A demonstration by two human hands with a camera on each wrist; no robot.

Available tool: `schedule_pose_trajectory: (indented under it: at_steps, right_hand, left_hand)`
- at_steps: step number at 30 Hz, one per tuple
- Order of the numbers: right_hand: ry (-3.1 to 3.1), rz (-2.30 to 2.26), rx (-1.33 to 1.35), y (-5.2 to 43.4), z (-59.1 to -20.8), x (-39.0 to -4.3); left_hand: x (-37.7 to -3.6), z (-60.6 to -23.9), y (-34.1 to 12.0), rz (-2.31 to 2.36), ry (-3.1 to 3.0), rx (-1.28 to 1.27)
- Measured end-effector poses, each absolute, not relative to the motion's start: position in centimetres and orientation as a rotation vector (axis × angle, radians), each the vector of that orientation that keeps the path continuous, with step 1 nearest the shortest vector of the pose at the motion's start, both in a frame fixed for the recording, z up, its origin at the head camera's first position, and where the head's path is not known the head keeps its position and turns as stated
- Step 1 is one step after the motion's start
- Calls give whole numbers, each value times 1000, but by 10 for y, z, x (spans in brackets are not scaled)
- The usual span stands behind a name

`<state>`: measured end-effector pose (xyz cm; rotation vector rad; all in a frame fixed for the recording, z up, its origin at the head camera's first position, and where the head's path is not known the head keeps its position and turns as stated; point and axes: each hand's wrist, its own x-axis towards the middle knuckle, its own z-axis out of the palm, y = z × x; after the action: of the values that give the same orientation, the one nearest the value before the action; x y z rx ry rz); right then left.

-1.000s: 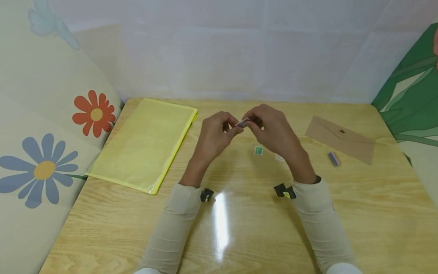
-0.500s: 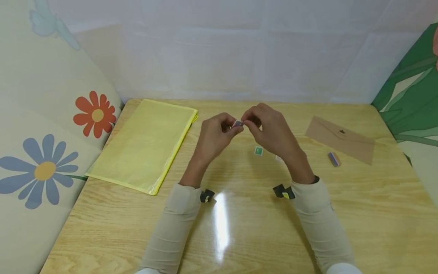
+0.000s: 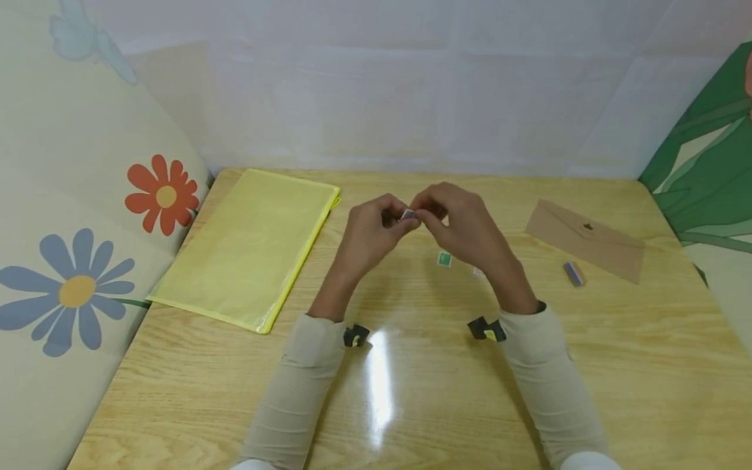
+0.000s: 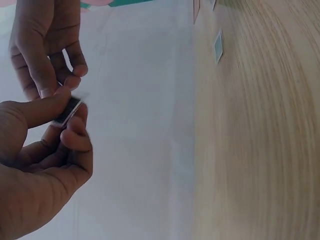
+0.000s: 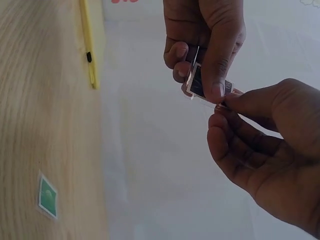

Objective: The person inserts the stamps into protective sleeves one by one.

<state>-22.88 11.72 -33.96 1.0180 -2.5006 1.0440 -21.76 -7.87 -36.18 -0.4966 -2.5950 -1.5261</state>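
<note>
Above the table my left hand (image 3: 373,235) pinches a small dark postage stamp (image 5: 197,84) with a pale border between thumb and fingers. Clear film shows along the stamp's edge in the right wrist view. My right hand (image 3: 461,219) meets it there, thumb and forefinger pinching the stamp's near corner, so the fingertips of both hands nearly touch. Part of the stamp is hidden under the left thumb. On the wood below lies a green stamp (image 3: 444,259) with a white border. A pale stamp (image 3: 477,271) beside it is partly covered by my right wrist.
A yellow zip folder (image 3: 252,248) lies flat on the left of the table. To the right are a brown envelope (image 3: 584,240) and a small blue, white and tan eraser (image 3: 574,273). A white sheet (image 3: 399,98) hangs behind the table.
The held stamp has turned from lying across both hands' fingertips to sitting mostly in the left fingers. My right hand has shifted slightly, its fingers now closer to the left ones.
</note>
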Motion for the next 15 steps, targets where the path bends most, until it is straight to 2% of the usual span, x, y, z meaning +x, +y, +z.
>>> schedule_pose_trajectory:
  at_steps: [6,15]
  right_hand:
    - [-2711,1172,900,116,-354,-236]
    - [-3020,1215,736,113,-394,-257]
  left_hand:
    - [-220,-370,-84,-1554,-2769,-472]
    - [-227,-385,-93,-1243,-3055,-409]
